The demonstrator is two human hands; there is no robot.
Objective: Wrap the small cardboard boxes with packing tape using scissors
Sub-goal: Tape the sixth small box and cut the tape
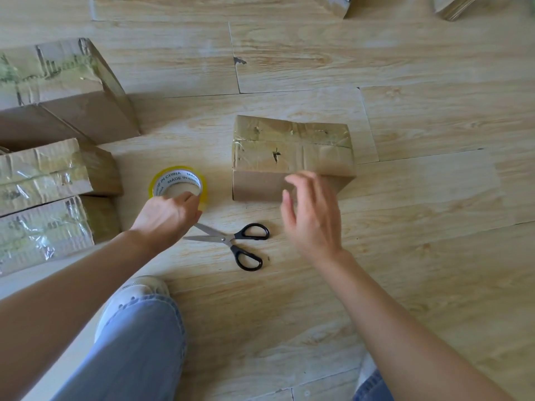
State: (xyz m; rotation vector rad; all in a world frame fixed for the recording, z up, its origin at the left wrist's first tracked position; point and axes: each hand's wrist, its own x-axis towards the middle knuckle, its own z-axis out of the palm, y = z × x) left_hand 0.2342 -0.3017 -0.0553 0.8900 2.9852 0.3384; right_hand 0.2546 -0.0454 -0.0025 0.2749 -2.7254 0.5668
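The taped boxes (43,175) at the left look finished; the box (292,151) on the floor (434,198) has tape on top but a bare near side, so it is likely part done. The left hand (166,218) grips the tape roll (179,180) beside it, the right hand (311,215) hovers spread and empty before it, and the scissors (231,241) lie untouched between.

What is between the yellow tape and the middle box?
Nothing. In the head view, only bare wooden floor separates the tape roll from the box.

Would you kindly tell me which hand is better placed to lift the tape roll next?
Probably the left: the left hand pinches the tape roll at its near rim, while the right hand hovers open by the cardboard box, farther away.
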